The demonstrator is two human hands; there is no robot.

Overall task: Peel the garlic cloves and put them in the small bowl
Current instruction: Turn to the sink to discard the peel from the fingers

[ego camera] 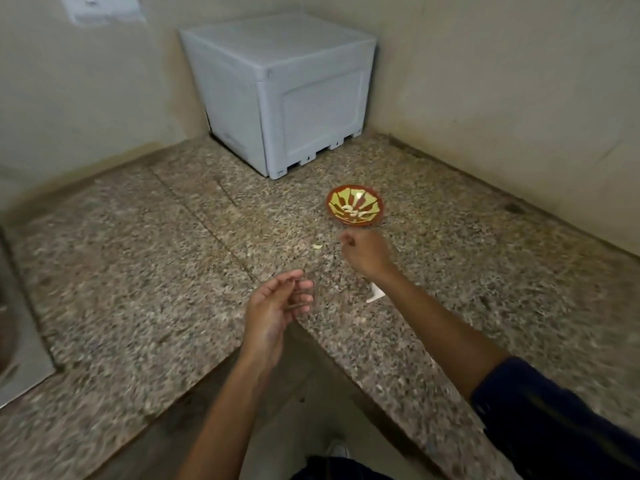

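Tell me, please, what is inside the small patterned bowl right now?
The small bowl holds a few pale peeled garlic cloves; blur prevents an exact count. Nothing covers its inside.

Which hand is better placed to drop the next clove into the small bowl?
Right. The right hand is just in front of the small bowl, fingers curled; the left hand is further back at the counter edge.

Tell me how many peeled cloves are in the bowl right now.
About 3, blurred: pale garlic cloves lie clustered at the bottom of the small bowl. Another may be hidden in the curled right hand just short of the bowl; its contents don't show.
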